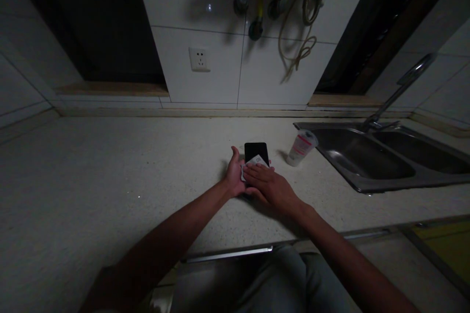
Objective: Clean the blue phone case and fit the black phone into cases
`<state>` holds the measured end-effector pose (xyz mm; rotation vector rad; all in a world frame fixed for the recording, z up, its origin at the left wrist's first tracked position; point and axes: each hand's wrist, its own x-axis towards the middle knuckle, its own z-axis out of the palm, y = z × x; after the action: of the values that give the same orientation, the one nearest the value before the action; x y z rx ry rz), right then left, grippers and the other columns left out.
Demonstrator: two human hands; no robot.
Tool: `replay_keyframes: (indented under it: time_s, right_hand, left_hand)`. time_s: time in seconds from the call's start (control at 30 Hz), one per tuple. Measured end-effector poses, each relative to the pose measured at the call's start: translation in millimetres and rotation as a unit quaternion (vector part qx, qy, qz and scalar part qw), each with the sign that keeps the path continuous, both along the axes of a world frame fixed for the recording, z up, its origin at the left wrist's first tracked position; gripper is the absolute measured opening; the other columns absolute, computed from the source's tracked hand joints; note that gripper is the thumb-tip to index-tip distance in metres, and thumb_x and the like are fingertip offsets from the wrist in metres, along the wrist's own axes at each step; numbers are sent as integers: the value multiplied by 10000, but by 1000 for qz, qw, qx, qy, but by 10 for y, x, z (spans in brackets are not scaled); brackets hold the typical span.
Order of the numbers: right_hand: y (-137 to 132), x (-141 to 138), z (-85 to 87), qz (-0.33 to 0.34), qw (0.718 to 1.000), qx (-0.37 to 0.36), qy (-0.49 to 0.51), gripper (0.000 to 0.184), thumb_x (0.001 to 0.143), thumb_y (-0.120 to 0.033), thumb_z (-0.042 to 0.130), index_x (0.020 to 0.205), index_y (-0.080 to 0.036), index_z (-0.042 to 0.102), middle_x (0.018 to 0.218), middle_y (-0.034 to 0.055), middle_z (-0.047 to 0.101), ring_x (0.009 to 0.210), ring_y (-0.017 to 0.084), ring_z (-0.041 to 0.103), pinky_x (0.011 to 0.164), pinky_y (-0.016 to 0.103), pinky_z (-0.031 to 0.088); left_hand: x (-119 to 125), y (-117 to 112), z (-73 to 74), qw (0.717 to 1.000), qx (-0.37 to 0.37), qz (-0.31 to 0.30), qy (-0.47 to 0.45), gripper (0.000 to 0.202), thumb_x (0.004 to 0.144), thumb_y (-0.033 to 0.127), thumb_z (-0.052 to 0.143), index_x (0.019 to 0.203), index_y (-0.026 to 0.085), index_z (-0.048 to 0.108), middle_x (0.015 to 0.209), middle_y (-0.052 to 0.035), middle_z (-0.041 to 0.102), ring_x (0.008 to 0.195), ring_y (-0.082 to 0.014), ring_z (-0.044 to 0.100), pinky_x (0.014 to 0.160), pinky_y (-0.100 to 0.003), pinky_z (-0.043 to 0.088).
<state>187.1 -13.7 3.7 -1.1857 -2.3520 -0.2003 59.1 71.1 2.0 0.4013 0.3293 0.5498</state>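
Observation:
A black smartphone [256,151] lies face up across my left hand [235,176], which supports it from below with the thumb sticking out to the left. Over the lower part of its screen is a small whitish sheet [258,160] with dark printed marks; whether it is cloth, paper or a packet I cannot tell. My right hand [270,183] presses that sheet onto the phone, its fingers laid together across it and pointing left. Most of my left fingers are hidden behind the phone; a fingertip shows at its right edge.
A clear plastic cup [301,147] with red print leans on the speckled white counter [91,171], right of my hands. Farther right is a steel double sink [362,187] with a curved faucet [400,90]. Pipes, a hanging cord [297,56] and a socket [199,59] are on the tiled wall.

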Motion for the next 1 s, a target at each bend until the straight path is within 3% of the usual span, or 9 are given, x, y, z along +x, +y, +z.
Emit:
replay_keyframes:
  time_s: [0.1,0.2,0.33,0.47,0.6,0.8,0.9,1.0]
  right_hand:
    - [-201,35,-42,34,999,-1,-5,394,983,-337,543,1341,-191,617,1361,109,635,1323,260,553,1143,488,440]
    - [-361,101,-63,56,998,-4,-25,389,987,-317,535,1343,-181,611,1375,101,626,1320,255,556,1143,471,445]
    - [-437,197,-73,36,998,16,-38,396,988,-296,532,1354,-159,595,1386,118,615,1330,258,546,1129,464,466]
    - [-334,257,-59,2,999,32,-40,450,984,-299,544,1406,-142,543,1420,150,578,1377,283,491,1136,504,451]
    - [-113,317,-18,-34,999,21,1,520,980,-348,553,1468,-183,479,1493,145,498,1440,293,394,1165,538,401]
    - [189,342,25,-62,986,-10,156,526,1038,-363,408,1550,-279,320,1612,72,298,1505,252,227,1203,571,293]
    - [219,278,0,-65,977,-33,202,533,1042,-382,392,1559,-307,284,1626,56,245,1507,250,210,1210,575,257]
    - [121,199,-58,-64,979,-49,187,550,1037,-388,404,1563,-282,281,1626,78,226,1511,259,196,1214,578,242]
  left_hand:
    - [-16,2,-2,999,30,4,-16,960,863,812,204,1250,39,620,1048,-238,721,954,-343,707,889,-452,506]
    - [-22,-20,12,998,61,6,-20,846,932,715,222,1296,48,594,1087,-226,715,938,-334,709,888,-448,490]
    - [-13,-50,14,998,61,2,-2,710,990,586,263,1270,35,612,1046,-199,732,914,-302,712,899,-409,480]
    - [0,-50,-8,999,28,-29,11,716,972,613,315,1254,39,637,994,-203,741,926,-305,709,887,-396,493]
    - [15,-42,-15,1000,13,-9,-5,617,987,552,362,1258,75,644,1022,-182,742,966,-293,707,898,-393,503]
    - [39,-53,-1,999,8,40,6,553,1000,507,379,1238,94,659,1042,-156,748,1014,-282,697,955,-400,487]
    - [46,-43,4,999,2,54,-3,567,1000,513,362,1275,103,641,1078,-157,742,1052,-291,685,995,-422,466]
    - [43,-9,21,996,-5,84,4,594,1009,511,317,1299,90,620,1055,-158,745,1045,-292,687,1008,-428,455]
